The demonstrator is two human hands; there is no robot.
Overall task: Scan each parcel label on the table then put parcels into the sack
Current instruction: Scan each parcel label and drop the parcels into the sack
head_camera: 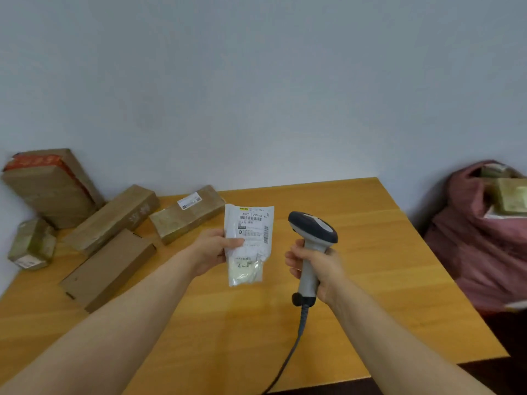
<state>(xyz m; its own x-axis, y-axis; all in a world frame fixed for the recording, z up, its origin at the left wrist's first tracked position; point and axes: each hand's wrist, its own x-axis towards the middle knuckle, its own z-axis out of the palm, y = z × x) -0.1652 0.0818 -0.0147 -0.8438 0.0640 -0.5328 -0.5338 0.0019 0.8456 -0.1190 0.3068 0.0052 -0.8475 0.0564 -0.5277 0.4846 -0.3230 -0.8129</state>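
Head view: the left hand point(212, 249) holds a white parcel bag point(248, 252) upright above the counter point(370, 252). The thumb is pressed across the bag's front, over the lower part of the printed label point(253, 223). The other fingers are behind the left edge, hidden. The label faces the camera. The right hand point(320, 270) grips the handle of a grey scanner point(312, 232), fingers point(293, 260) wrapped round it. The scanner's dark head is level with the label, just right of the parcel and apart from it. A cable point(288, 357) trails from the handle's base toward the counter's near edge. Five brown cardboard boxes point(114, 218) lie at the counter's far left. A dull red sack point(470, 252) stands off the counter's right side, with packed boxes point(510, 196) showing in its mouth.
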